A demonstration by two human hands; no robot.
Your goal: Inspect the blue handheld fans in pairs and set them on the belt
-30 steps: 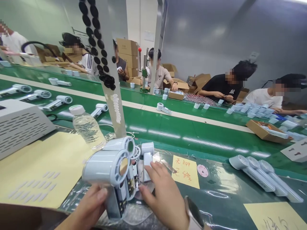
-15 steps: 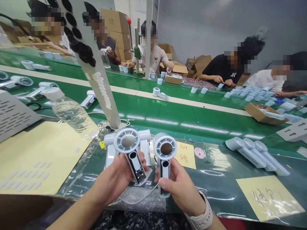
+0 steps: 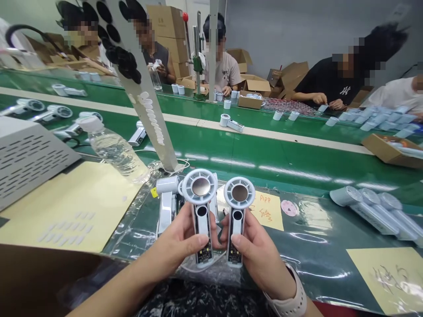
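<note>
My left hand (image 3: 176, 244) is closed around the handle of a pale-blue handheld fan (image 3: 200, 186), thumb on the front of the handle. My right hand (image 3: 261, 253) grips a second, similar fan (image 3: 239, 193) close beside it, thumb also on the front. Both fans stand nearly upright with their round, spoked heads facing me. On each handle the front is uncovered, with a dark round hole, a pale strip and a bit of circuit board showing. Right behind the left fan, partly hidden, lie more fans (image 3: 168, 185) on the bench.
A bottle (image 3: 114, 152) leans by a slanted post (image 3: 148, 114) at left, near a slotted metal box (image 3: 36, 158). Yellow sheets (image 3: 119, 193) lie on the bench (image 3: 297, 268). Several fans (image 3: 376, 213) lie at right. Co-workers sit across the green conveyor (image 3: 264, 152).
My left hand has brought its fan right and turned it more upright, its thumb now on the front. The right fan is straighter too. The whole view has shifted slightly.
</note>
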